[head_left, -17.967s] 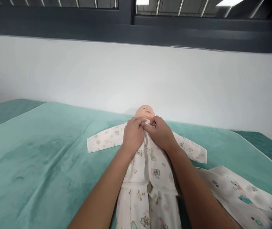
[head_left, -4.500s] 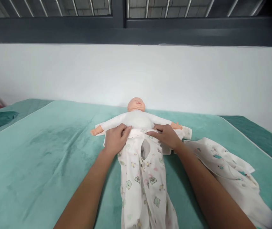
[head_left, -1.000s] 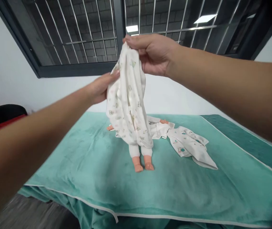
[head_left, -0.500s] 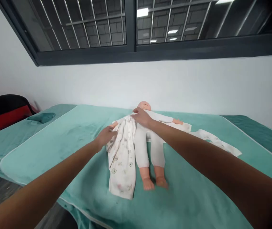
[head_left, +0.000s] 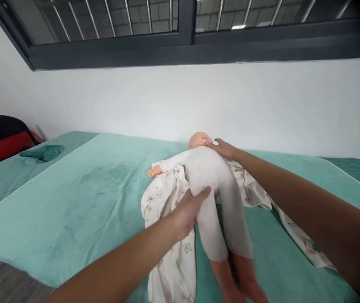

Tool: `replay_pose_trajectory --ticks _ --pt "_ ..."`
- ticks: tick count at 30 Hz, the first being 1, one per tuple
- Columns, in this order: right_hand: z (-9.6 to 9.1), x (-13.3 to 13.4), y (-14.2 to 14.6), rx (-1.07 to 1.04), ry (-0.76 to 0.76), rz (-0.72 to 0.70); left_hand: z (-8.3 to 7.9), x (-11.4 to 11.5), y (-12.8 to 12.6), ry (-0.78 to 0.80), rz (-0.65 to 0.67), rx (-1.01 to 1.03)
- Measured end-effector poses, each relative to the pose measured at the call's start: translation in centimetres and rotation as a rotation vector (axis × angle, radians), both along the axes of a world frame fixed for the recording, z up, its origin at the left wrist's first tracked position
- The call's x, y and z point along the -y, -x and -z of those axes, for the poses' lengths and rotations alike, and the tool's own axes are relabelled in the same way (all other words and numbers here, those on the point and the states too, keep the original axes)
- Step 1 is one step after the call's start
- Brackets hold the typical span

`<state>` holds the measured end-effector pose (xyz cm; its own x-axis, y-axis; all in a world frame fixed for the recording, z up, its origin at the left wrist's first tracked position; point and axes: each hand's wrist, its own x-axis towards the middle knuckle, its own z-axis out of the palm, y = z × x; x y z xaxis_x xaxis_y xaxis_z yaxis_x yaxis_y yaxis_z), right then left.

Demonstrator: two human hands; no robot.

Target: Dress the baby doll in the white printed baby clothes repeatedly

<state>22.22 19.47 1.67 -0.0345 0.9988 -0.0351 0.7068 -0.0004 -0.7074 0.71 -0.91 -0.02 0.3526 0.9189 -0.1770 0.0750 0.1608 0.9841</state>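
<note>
A baby doll (head_left: 206, 168) in a white long-sleeved suit lies face up with its hips and legs raised and its bare feet toward me. My left hand (head_left: 189, 210) is closed round its thigh at the left, thumb on top and fingers partly hidden underneath. At the doll's right-hand shoulder, my right hand (head_left: 225, 149) takes hold close to the neck; some of its fingers are hidden. A white printed baby garment (head_left: 172, 261) is spread beneath and to the left of the doll. More of the white cloth (head_left: 249, 189) shows under my right forearm.
A teal padded cover (head_left: 81, 202) lies over the bed, which meets a white wall (head_left: 129, 101). Above is a dark-framed window (head_left: 110, 54) with bars. A black and red bag-like object (head_left: 4, 145) sits at the far left.
My left hand has moved right from the garment and doll's arm onto its thigh. My right hand has shifted across to the other shoulder. The doll's lower body is raised and turned, and the camera has moved closer.
</note>
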Motion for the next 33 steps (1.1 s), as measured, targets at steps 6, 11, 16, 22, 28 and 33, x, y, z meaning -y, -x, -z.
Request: replay_pose_trajectory --ticks 6,11,16,22,28,33 --pt "-1.8 -1.2 3.1 -0.063 0.082 -0.05 -2.1 0.3 1.8 0.26 -0.148 0.379" --pt "-2.5 -2.5 10.1 -0.175 0.063 -0.166 -4.2 -0.4 7.8 0.212 -0.333 0.365" --pt "-2.6 -5.3 18.7 -0.241 0.065 -0.231 -4.0 -1.8 14.9 0.107 -0.437 0.304" --pt "-1.5 -8.0 25.2 -0.254 0.061 -0.321 -1.6 -5.2 22.3 0.072 -0.409 0.281" --pt "-0.5 -9.3 25.5 -0.018 -0.057 -0.494 -0.2 -7.4 27.0 0.065 -0.499 0.045" --pt "0.2 -7.3 16.8 0.299 0.003 -0.343 -2.0 -4.3 24.3 -0.649 -0.626 -0.896"
